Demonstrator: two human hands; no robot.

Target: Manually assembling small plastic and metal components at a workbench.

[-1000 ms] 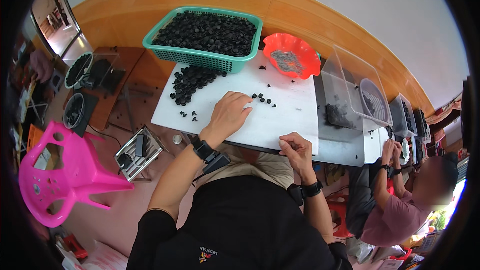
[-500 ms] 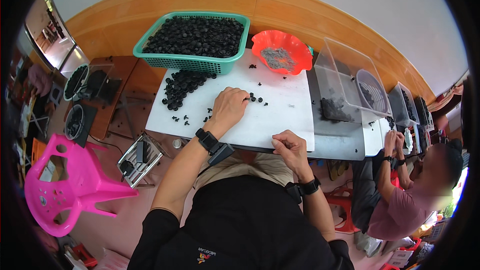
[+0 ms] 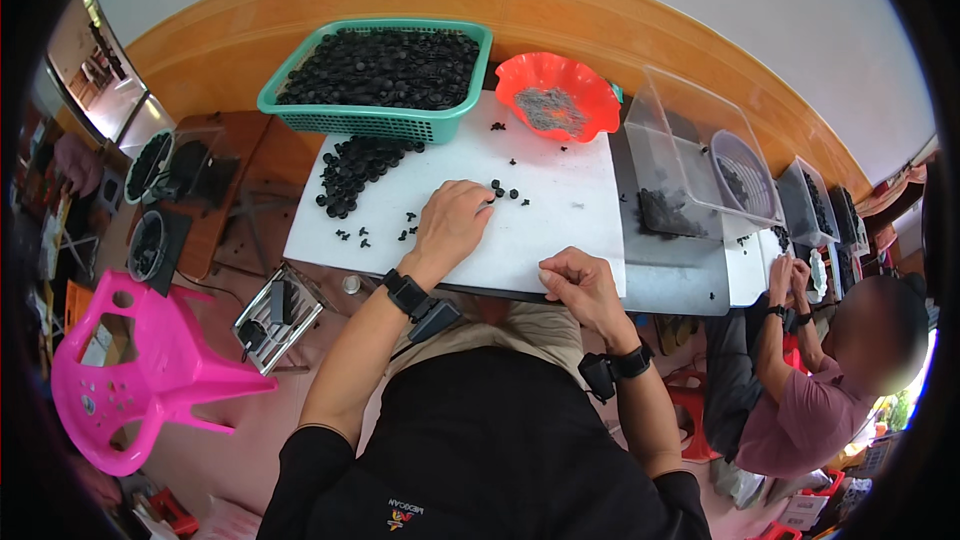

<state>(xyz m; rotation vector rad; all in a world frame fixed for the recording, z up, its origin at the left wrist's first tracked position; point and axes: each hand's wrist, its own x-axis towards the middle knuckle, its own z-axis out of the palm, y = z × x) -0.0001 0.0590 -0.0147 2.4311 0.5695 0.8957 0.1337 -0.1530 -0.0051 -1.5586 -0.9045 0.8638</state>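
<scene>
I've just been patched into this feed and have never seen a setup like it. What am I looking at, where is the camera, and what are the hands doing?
There is no machine here: a person works with two bare hands. The single picture comes from a wide fisheye camera on that person's head, looking down, so straight edges bend.

The left hand rests on a white board, fingertips at a few small black pieces. The right hand is curled at the board's near edge; whether it holds anything cannot be told.

A heap of black pieces lies at the board's left. Behind it stand a green basket full of them and a red dish. A clear bin stands to the right, where another person works.
</scene>
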